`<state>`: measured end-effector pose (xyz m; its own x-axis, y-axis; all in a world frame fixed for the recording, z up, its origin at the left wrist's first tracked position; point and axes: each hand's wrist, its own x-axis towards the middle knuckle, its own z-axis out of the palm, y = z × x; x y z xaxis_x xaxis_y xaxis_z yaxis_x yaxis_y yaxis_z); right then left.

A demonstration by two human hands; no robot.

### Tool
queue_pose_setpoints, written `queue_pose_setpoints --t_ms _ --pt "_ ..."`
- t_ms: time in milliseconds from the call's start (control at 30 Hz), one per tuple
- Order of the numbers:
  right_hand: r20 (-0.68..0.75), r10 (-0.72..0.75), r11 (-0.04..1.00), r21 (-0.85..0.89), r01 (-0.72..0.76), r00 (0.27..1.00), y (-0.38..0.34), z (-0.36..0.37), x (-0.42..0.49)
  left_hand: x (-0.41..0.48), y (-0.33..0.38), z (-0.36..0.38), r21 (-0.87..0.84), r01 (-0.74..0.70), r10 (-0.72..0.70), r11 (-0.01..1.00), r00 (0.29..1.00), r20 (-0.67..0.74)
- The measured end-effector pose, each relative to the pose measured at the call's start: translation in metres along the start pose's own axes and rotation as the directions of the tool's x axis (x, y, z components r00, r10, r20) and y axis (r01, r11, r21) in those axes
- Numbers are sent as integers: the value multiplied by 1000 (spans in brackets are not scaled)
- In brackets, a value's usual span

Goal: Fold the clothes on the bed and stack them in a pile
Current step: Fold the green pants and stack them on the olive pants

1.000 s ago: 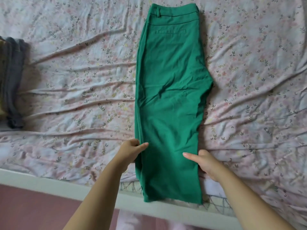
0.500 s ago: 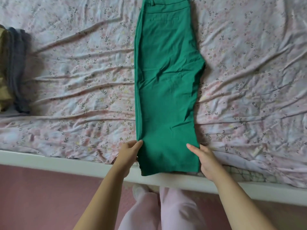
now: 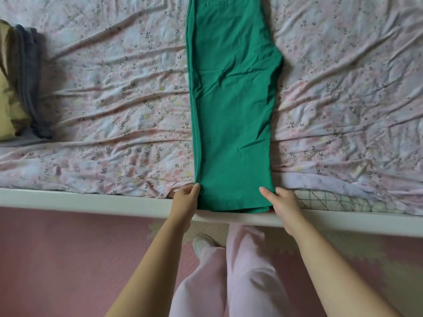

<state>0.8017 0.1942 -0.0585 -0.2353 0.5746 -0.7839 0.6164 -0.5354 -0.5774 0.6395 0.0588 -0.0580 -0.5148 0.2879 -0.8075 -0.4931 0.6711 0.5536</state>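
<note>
Head view: long green cotton trousers [image 3: 231, 106] lie lengthwise on floral sheet [image 3: 114, 99], running away from hands. Left hand [image 3: 184, 202] and right hand [image 3: 282, 202] each pinch hem corners at bed edge, equally near.

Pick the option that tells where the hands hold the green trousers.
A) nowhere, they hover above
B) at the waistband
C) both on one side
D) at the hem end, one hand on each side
D: the left hand and right hand each pinch one side of the green trousers at the hem end, by the bed rail.
</note>
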Motion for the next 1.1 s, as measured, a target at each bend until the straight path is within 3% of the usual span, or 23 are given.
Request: queue_pose_setpoints --t_ms 333,533,633,767,900,1100 --pt "-81 -39 971 233 57 996 -27 -4 -10 -23 24 -6 -184 -137 133 973 991 -33" --pt "-166 -105 927 342 157 980 -74 -11 0 -18 77 -7 -183 -200 197 962 980 -35" --pt "-140 -142 941 289 177 980 -111 -14 16 -7 113 -5 -196 -182 174 964 983 -55" --pt "-63 -154 953 256 165 986 -169 -19 45 12 160 0 -407 -82 92 910 996 5" --pt "-66 -147 947 280 159 987 -216 -16 91 53 200 2 -500 -36 76 865 995 60" --pt "-87 -118 925 353 141 989 -274 5 164 136 257 4 -493 -35 98 869 990 102"
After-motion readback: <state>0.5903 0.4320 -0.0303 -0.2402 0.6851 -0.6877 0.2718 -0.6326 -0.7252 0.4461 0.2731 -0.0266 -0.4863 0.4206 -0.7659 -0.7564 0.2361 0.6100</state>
